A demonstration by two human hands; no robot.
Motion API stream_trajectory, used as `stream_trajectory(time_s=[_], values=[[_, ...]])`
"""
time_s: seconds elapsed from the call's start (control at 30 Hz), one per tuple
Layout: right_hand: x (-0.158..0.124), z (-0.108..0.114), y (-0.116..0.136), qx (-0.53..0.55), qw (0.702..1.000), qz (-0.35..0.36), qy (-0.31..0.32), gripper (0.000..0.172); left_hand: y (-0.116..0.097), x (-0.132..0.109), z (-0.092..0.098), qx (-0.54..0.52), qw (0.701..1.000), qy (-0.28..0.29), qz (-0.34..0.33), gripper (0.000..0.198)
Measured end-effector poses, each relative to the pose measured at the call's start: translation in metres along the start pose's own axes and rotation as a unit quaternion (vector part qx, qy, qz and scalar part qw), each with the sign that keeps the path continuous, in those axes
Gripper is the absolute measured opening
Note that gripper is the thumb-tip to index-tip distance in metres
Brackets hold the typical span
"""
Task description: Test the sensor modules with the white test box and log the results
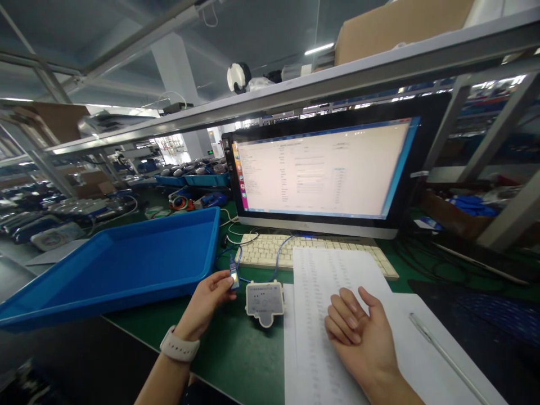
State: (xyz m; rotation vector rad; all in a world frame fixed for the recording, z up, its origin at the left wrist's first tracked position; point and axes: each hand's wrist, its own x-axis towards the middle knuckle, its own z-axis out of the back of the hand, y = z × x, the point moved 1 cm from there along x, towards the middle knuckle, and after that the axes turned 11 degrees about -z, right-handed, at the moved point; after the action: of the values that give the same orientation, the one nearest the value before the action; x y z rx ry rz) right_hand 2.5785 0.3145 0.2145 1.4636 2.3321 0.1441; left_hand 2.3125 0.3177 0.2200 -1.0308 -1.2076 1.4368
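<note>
Between thumb and fingers, my left hand (213,292) pinches a small blue connector (234,277) with a pale face; a blue cable (277,256) runs close by it. Just to the right of that hand, a grey-faced device with a cream casing (265,301) lies on the green mat. My right hand (363,337) is palm up over the printed sheets (312,315). Its fingers are loosely curled, the thumb stands apart, and nothing is in it. Beside it, a pen (442,351) lies on white paper.
A blue tray (156,259) takes up the left of the bench. Behind the sheets are a cream keyboard (265,250) and a lit monitor (320,174). Overhead runs a shelf (295,87) with a cardboard box (396,28). Dark cables and a blue-patterned item lie at right.
</note>
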Motion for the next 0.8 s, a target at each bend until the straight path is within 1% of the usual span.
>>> stream_trajectory(time_s=[0.1, 0.17, 0.23, 0.3, 0.4, 0.47, 0.5, 0.57, 0.67, 0.8], values=[[-0.001, -0.001, 0.000, 0.008, 1.000, -0.002, -0.002, 0.036, -0.005, -0.002, -0.003, -0.111, 0.994, -0.005, 0.022, 0.015], [-0.001, -0.001, 0.000, 0.015, 1.000, -0.003, -0.010, 0.036, -0.009, -0.001, -0.006, -0.165, 0.986, -0.004, 0.029, 0.011], [-0.001, -0.002, 0.000, 0.020, 1.000, -0.002, -0.016, 0.036, -0.015, -0.001, -0.010, -0.204, 0.979, 0.001, 0.027, 0.012], [0.000, -0.003, 0.000, 0.021, 1.000, -0.003, -0.019, 0.036, -0.025, -0.001, -0.014, -0.229, 0.973, 0.005, 0.020, 0.017], [-0.001, -0.004, 0.000, 0.017, 1.000, -0.004, -0.021, 0.035, -0.045, -0.005, -0.019, -0.246, 0.968, 0.028, -0.029, 0.032], [-0.001, -0.004, 0.000, 0.014, 1.000, -0.003, -0.023, 0.035, -0.055, -0.009, -0.021, -0.224, 0.969, 0.044, -0.092, 0.039], [-0.002, -0.004, 0.001, 0.013, 1.000, -0.001, -0.025, 0.035, -0.057, -0.011, -0.022, -0.195, 0.971, 0.051, -0.125, 0.039], [-0.002, -0.003, 0.001, 0.014, 0.999, 0.003, -0.028, 0.035, -0.053, -0.014, -0.022, -0.107, 0.976, 0.060, -0.181, 0.036], [-0.002, -0.003, 0.002, 0.008, 1.000, 0.012, -0.019, 0.035, -0.029, -0.016, -0.021, 0.019, 0.972, 0.065, -0.225, 0.029], [0.000, -0.002, 0.001, -0.005, 1.000, 0.011, -0.015, 0.035, 0.007, -0.018, -0.020, 0.083, 0.964, 0.012, -0.253, 0.024]])
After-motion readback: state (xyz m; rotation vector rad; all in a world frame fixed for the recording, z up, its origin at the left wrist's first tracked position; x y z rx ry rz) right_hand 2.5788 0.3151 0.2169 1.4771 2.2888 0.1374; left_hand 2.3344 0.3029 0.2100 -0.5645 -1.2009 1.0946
